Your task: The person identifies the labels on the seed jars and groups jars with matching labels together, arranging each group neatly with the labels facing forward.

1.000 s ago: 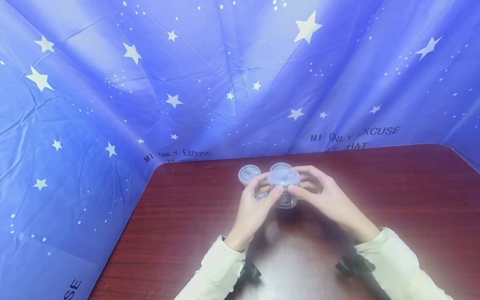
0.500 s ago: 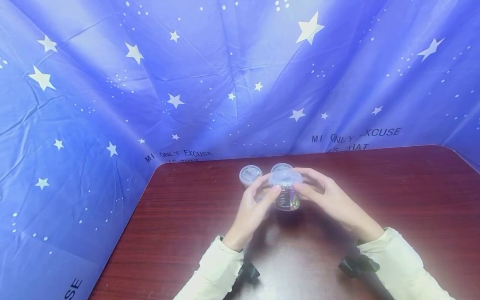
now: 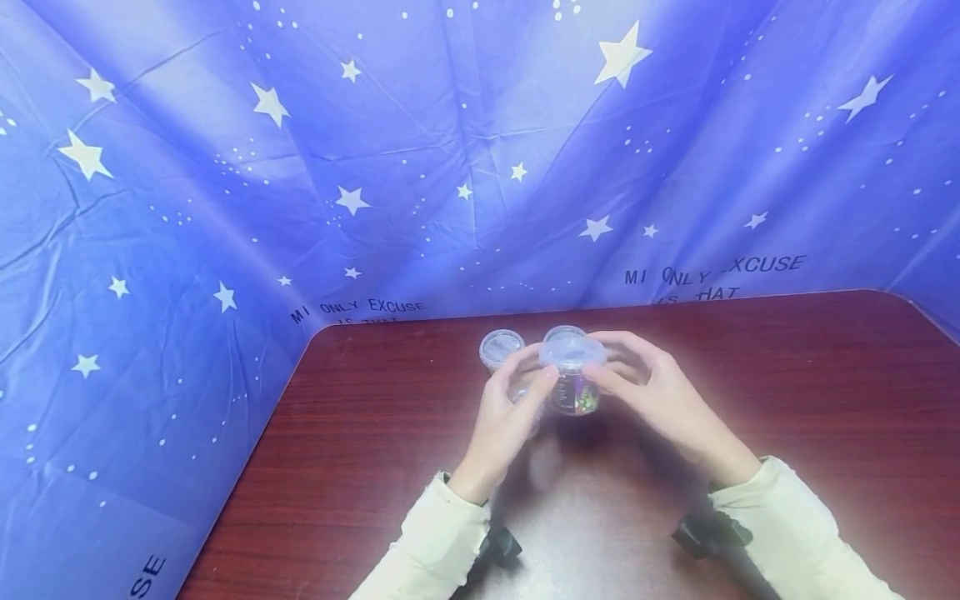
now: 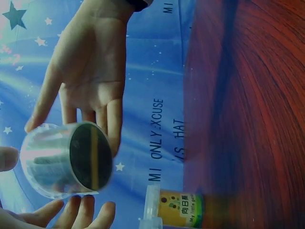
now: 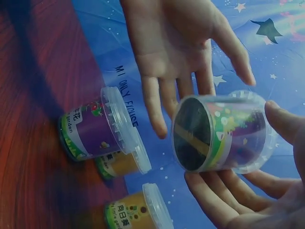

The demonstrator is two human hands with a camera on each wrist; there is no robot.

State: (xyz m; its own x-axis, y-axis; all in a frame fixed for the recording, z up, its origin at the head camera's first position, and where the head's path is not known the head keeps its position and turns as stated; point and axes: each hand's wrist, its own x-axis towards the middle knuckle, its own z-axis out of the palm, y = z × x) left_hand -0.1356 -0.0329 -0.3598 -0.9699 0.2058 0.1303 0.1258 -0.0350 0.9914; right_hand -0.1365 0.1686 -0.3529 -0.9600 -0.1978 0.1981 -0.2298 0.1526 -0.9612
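Observation:
Both hands hold a clear, lidded plastic tub (image 3: 576, 393) above the table, upright in the head view. My left hand (image 3: 506, 425) has its thumb on the near left side, and my right hand (image 3: 671, 408) has its thumb on the near right side. The other fingers reach behind the tub and are partly hidden. A coloured printed label wraps the tub; the right wrist view shows its green, pink and purple parts. In the left wrist view the tub's base (image 4: 88, 157) looks dark, with a tan strip across it.
Other lidded tubs stand close behind: a purple-labelled tub (image 5: 88, 126) and two orange-labelled ones, including the tub (image 5: 136, 210) lowest in the right wrist view. A dark red table (image 3: 360, 433) lies beneath. A blue star-printed cloth (image 3: 420, 167) hangs behind its edge.
The tub has turned between the hands. Its dark text panel has shifted left and a colourful part of the label now faces the head camera. The hands stay nearly in place.

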